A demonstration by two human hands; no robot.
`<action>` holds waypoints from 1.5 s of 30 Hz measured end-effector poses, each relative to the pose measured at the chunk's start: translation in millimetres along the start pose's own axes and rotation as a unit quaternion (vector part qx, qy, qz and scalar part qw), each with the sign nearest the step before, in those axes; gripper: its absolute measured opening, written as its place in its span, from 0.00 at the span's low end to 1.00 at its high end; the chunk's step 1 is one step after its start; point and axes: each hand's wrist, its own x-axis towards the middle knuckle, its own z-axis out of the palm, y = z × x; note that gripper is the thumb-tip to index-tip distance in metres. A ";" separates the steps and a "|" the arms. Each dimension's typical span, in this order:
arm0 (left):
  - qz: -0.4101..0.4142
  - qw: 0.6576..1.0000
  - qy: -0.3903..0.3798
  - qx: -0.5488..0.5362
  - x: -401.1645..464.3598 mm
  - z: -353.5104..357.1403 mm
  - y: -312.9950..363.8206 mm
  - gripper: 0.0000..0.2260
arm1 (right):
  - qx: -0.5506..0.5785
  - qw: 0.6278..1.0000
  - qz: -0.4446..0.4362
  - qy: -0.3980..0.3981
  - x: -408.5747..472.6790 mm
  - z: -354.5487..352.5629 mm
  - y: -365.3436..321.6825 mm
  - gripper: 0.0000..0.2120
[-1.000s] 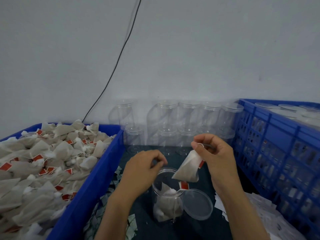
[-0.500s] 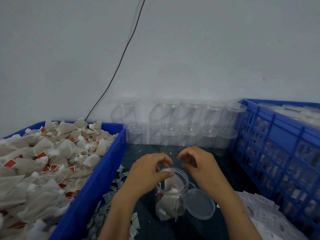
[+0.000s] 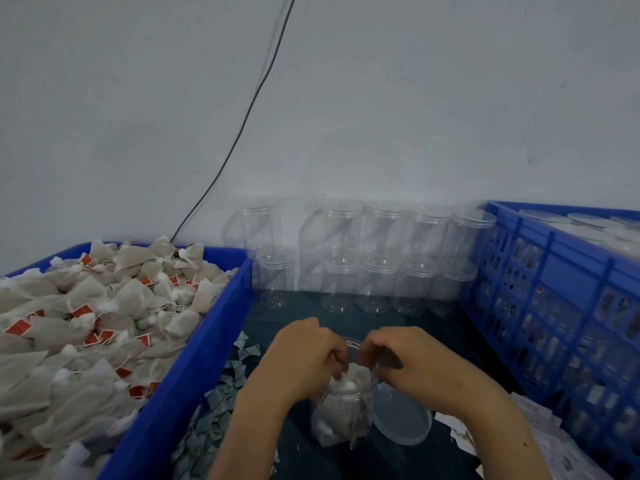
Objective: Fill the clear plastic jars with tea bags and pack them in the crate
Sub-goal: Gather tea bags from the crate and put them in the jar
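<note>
Head camera, looking down at the work spot: a clear plastic jar (image 3: 341,415) stands upright on the dark tabletop (image 3: 408,323), low in the middle of the view, already holding several pale tea bags with a red tag showing through its wall. Both hands are at its open mouth. The left hand (image 3: 304,355) has its fingers curled down over the near-left rim, fingertips dipped among the top tea bags (image 3: 349,379). The right hand (image 3: 408,358) curls over the right side of the rim in the same way; whether either one is actually pinching a bag or only pushing them down, I cannot tell from here. The two hands sit close together, almost touching over the opening.

Just beside the jar on its right lies a clear round lid (image 3: 401,415), flat on the tabletop, partly under the right wrist.

To the left, a blue bin (image 3: 194,368) is heaped with loose tea bags and red tags. Scraps of pale paper (image 3: 221,403) litter the tabletop along its wall. Behind the hands, against the grey wall (image 3: 381,98), empty clear jars (image 3: 377,258) stand stacked two high. On the right is a blue lattice crate (image 3: 561,289) with lidded jars showing at its top. A dark cable (image 3: 242,123) runs down the wall.
</note>
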 end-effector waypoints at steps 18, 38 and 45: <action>-0.126 0.958 0.221 -0.133 -12.3 -20.5 -29.5 0.07 | 0.017 0.998 -0.038 0.049 23.8 30.8 -9.6 0.09; -0.255 0.961 -0.064 -0.087 -69.1 32.0 -66.4 0.07 | 0.262 0.931 -0.041 0.250 -15.8 30.1 27.2 0.16; -0.294 0.954 -0.017 -0.064 -80.0 52.0 -62.2 0.11 | 0.370 0.882 0.058 0.286 -32.1 74.5 72.0 0.18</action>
